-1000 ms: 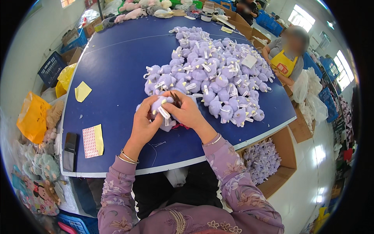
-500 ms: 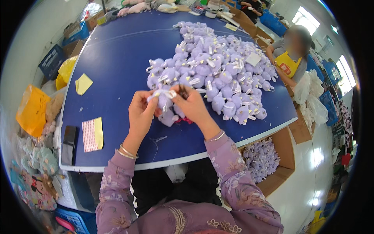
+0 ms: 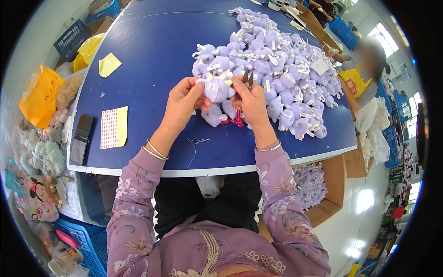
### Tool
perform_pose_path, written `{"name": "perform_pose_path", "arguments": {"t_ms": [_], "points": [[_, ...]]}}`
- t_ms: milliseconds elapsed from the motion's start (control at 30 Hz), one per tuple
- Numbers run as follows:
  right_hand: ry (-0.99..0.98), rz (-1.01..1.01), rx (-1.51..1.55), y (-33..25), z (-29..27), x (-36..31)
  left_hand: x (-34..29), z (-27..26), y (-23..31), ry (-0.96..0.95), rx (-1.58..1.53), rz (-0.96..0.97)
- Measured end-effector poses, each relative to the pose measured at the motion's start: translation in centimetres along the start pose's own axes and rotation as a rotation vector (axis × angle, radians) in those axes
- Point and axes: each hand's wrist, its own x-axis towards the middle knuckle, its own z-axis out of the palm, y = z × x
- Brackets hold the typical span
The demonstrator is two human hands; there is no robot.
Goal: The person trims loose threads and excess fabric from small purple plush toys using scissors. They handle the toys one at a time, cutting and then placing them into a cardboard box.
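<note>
Between my two hands, above the near part of the blue table (image 3: 152, 55), is a small lilac plush toy (image 3: 216, 92) with yellow pointed bits and a white tag. My left hand (image 3: 186, 98) pinches its left side with thumb and fingers. The right side is gripped by my right hand (image 3: 250, 102), which also holds small scissors (image 3: 248, 79), their dark pointed blades sticking up past the fingers. Just below, another lilac plush (image 3: 213, 115) lies on the table beside something pinkish red (image 3: 236, 121), partly hidden by my right hand.
A large heap of lilac plush toys (image 3: 277, 69) spreads to the right. Left are a sticker sheet (image 3: 112, 128), a yellow paper (image 3: 109, 65) and a dark phone-like object (image 3: 82, 138). A cardboard box (image 3: 336, 180) of plush stands below the table's right edge. A co-worker (image 3: 364, 76) sits far right.
The plush now faces up with its tag showing, and my hands sit farther apart on its sides. The scissor blades show more clearly. The whole view has shifted, with the table higher.
</note>
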Motion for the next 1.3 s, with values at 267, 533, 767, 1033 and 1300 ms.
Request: {"name": "perform_pose_path", "arguments": {"t_ms": [267,533,767,1033,1300], "points": [[-0.096,-0.122,-0.186,0.3,0.1,0.0,0.3,-0.1,-0.3,0.020,0.013,0.001],[-0.165,-0.050,-0.156,-0.3,0.1,-0.4,0.4,-0.6,-0.6,-0.005,-0.056,-0.012],[-0.247,-0.052,-0.257,0.3,0.0,0.0,0.5,-0.5,-0.8,0.041,-0.042,0.016],[-0.200,-0.036,-0.272,-0.5,0.2,-0.2,0.4,-0.1,-0.3,0.068,-0.017,0.027],[-0.427,-0.329,0.525,-2.5,-5.4,0.3,0.2,0.0,0.2,0.010,0.210,0.079]]}}
